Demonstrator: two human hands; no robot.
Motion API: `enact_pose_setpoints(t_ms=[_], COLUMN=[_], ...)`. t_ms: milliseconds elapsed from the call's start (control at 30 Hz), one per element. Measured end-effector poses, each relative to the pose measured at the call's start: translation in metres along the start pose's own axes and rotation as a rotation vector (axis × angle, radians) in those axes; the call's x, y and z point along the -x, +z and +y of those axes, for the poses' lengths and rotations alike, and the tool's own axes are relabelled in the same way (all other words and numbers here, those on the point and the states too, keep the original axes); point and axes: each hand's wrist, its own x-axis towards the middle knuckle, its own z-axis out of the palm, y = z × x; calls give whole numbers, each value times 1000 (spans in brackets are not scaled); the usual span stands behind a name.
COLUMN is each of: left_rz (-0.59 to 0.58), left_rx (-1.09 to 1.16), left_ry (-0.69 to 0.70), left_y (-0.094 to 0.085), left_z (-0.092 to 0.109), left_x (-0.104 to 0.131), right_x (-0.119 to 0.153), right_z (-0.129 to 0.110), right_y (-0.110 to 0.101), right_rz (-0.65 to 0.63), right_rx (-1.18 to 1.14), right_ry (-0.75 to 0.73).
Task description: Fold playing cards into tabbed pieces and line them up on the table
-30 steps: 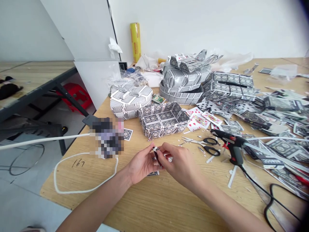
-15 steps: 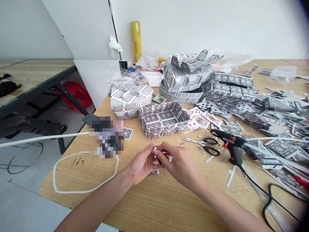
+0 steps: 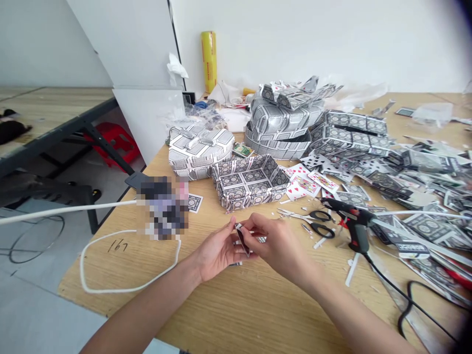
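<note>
At lower centre of the frame, from afar, I have my left hand (image 3: 216, 251) and right hand (image 3: 275, 243) both grasping a card (image 3: 242, 240). Nearly edge-on a moment ago, it now shows its dark face; the handling seems unfinished. Above sits an open box (image 3: 254, 198).

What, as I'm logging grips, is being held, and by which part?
A card: the right hand grips its right side. The left hand is at its left, exact contact hidden.

Yellow roll (image 3: 209, 61) upright by the wall (image 3: 313, 44); red stool (image 3: 117, 143) beneath the side table (image 3: 44, 110); white cable (image 3: 106, 292) looped around handwritten digits (image 3: 117, 246).
</note>
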Motion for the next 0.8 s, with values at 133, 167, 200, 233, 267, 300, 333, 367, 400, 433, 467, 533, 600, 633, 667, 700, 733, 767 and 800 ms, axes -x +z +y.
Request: enact_pose_setpoints(t_ms=[133, 167, 200, 233, 267, 300, 333, 367, 400, 433, 467, 533, 600, 633, 667, 700, 733, 767, 800], left_rz=[62, 67, 67, 71, 79, 90, 104, 115, 126, 135, 144, 164, 184, 198, 214, 229, 242, 248, 249], left_rx=[-55, -66, -76, -86, -99, -111, -125, -139, -149, -153, -148, -112, -40, 2, 43, 79, 110, 136, 160], left_ry=[192, 212, 224, 235, 249, 266, 286, 308, 329, 343, 352, 361, 373, 382, 387, 386, 382, 377, 373], left_y=[1, 1, 2, 2, 3, 3, 4, 4, 4, 5, 5, 6, 7, 7, 8, 9, 10, 11, 11], left_z=[-3, -4, -5, -5, -6, -7, -7, -8, -8, -8, -7, -5, -2, 0, 2, 3, 5, 6, 6], left_x=[0, 0, 0, 0, 1, 1, 1, 1, 1, 1, 1, 2, 3, 3, 4, 4, 4, 5, 5], right_x=[4, 5, 5, 5, 5, 5, 4, 3, 2, 1, 1, 0, 2, 2, 3, 4, 5, 6, 8], right_z=[-1, -2, -3, -4, -5, -6, -7, -8, -10, -11, -13, -15, -16, -15, -13, -12, -10, -8, -6], right_y=[8, 10, 10, 11, 11, 11, 12, 13, 14, 15, 17, 21, 26, 28, 31, 33, 36, 38, 40], right_rz=[114, 121, 117, 108, 97, 89, 85, 86, 93, 105, 122, 162, 201, 222, 243, 264, 284, 306, 327], right_rx=[205, 241, 267, 281, 288, 289, 286, 279, 264, 246, 224, 184, 168, 165, 163, 153, 128, 87, 35], right_ry=[-51, -73, -91, -104, -112, -114, -111, -108, -106, -107, -107, -124, -182, -219, -254, -282, -292, -285, -264])
